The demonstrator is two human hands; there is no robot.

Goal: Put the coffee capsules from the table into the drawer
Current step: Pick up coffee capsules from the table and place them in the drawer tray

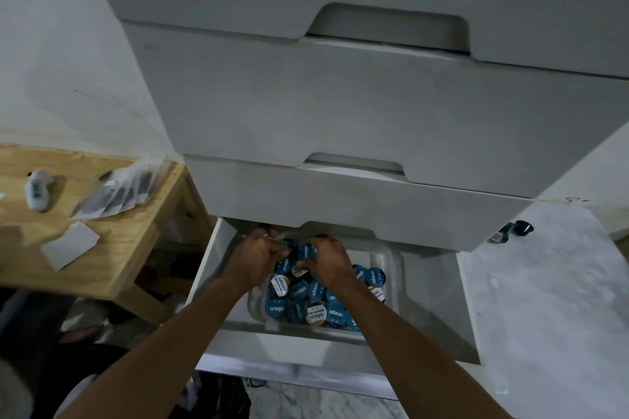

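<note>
The fingers (272, 248) of the left hand (253, 260) are curled together around blue-lidded coffee capsules (299, 292) at the far end of the pile; those of the right hand (328, 258) are likewise bent and closed on capsules there. How many capsules are pinched by each hand cannot be told. Both hands are held inside the open bottom drawer (439, 286), close together, almost touching.

The capsules are heaped in a clear plastic tray (391, 260) set in the drawer, nearer its left wall than its right. Most are seen lying with their round foil lids turned upward, the printed lettering pointing in mixed directions; a few white-lidded ones are noted near the tray's front edge.

On the wooden table (112, 248), left of the drawer unit (340, 105), clear sachets (119, 192) lie near the far right corner, a white card (69, 245) near the front edge, and a small white object (38, 189) toward the left.
</note>
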